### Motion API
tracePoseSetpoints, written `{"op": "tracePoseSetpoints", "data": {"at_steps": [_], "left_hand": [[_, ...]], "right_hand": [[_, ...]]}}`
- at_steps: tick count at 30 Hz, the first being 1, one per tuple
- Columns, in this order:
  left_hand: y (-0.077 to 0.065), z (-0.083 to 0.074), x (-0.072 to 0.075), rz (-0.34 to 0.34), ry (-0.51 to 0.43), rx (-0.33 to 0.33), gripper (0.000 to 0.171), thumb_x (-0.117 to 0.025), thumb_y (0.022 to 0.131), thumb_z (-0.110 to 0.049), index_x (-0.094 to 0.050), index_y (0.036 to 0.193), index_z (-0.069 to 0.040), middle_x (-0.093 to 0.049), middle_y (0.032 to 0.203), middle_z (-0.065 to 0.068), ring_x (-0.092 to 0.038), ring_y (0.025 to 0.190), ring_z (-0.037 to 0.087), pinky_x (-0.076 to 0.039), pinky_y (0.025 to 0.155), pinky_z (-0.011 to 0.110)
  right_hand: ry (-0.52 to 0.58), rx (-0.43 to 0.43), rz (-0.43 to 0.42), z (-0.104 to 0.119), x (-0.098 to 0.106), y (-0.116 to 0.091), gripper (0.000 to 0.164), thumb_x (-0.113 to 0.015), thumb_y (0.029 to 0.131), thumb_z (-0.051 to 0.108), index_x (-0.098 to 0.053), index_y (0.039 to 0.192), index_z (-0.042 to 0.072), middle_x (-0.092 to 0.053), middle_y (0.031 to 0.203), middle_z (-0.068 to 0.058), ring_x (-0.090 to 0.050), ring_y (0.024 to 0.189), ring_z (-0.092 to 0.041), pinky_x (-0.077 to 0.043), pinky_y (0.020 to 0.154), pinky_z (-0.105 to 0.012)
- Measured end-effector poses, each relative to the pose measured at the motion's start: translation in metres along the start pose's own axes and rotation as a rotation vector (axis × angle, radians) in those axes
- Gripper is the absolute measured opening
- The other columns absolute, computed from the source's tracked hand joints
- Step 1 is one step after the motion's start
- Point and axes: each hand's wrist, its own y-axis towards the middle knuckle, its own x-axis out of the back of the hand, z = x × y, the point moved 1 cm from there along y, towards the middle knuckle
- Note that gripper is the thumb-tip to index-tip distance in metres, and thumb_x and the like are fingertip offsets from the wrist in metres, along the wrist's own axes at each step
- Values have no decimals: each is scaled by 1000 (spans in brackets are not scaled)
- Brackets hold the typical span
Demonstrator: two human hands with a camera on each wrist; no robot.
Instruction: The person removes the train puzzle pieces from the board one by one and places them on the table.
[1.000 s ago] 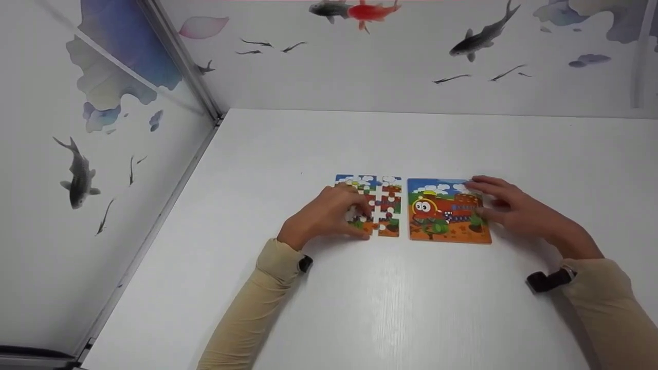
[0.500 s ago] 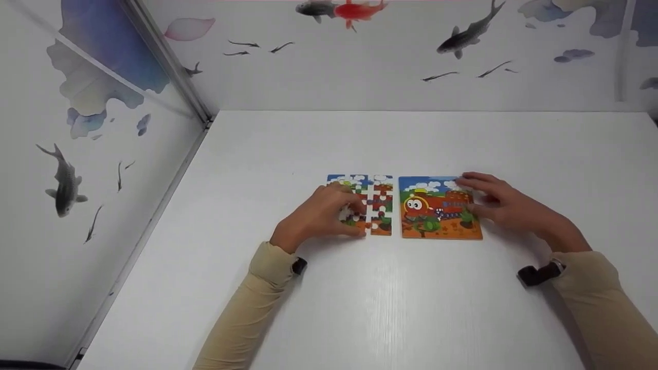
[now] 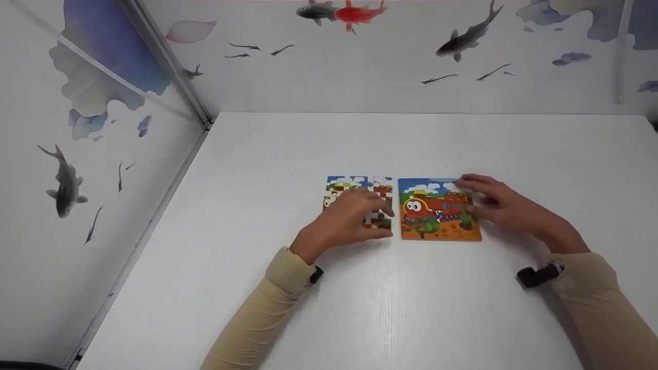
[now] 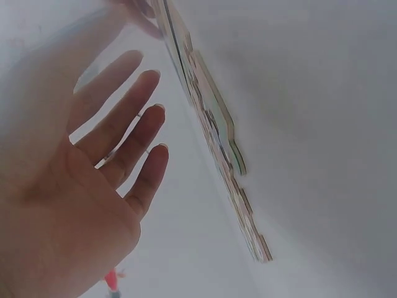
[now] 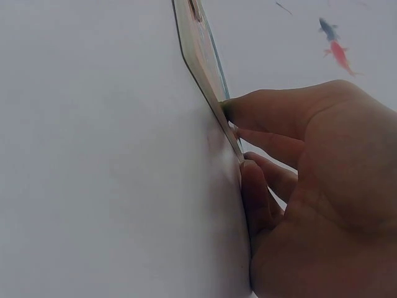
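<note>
A jigsaw puzzle (image 3: 334,184) lies on the table in separate pieces with white gaps between some of them; its blue sky and clouds show. My left hand (image 3: 349,218) is over its lower and middle part and hides much of it. In the left wrist view, that hand (image 4: 68,186) has its fingers spread, apart from the thin edge of the pieces (image 4: 217,136). To the right lies a square board (image 3: 432,226) with a cartoon red train on it. At its right edge, my right hand (image 3: 506,208) touches it with thumb and fingertips.
Both things lie on a white table (image 3: 401,308). A white wall (image 3: 329,87) with painted fish rises behind, and a left side panel (image 3: 31,246) has more prints. Black straps (image 3: 537,276) are on both wrists.
My left hand has shifted right across the jigsaw puzzle, baring its left pieces. The right hand stays at the board's edge. The view shifted slightly earlier.
</note>
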Motion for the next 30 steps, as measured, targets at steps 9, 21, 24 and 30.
{"op": "tracePoseSetpoints", "data": {"at_steps": [9,21,24,30], "left_hand": [[23,-19,-15,41,82,10,43,-77,101,-46,-74,135,-20,-75,134,-5,-61,133,17,-48,119,45],[52,-37,-25,124,104,27,48,-78,101,-43,-69,142,-20,-72,139,-3,-62,129,16,-48,118,35],[56,-39,-26,134,85,31,48,-78,101,-41,-68,143,-18,-71,138,-3,-63,125,15,-50,113,33],[60,-40,-27,148,26,54,43,-77,102,-36,-69,140,-17,-70,135,-2,-62,121,13,-52,111,29]], "right_hand": [[28,-2,-5,-2,1,2,61,-64,110,19,-43,167,16,-19,179,-20,-20,161,-52,-32,124,-73],[16,9,-9,-1,-2,-1,61,-64,110,19,-44,167,16,-19,179,-22,-21,160,-54,-33,123,-73],[14,9,-6,-2,-2,-1,61,-64,110,20,-44,167,17,-19,179,-21,-21,160,-53,-33,124,-73],[23,12,-10,-2,-1,0,61,-64,110,18,-44,167,18,-19,179,-20,-21,160,-53,-33,124,-72]]}}
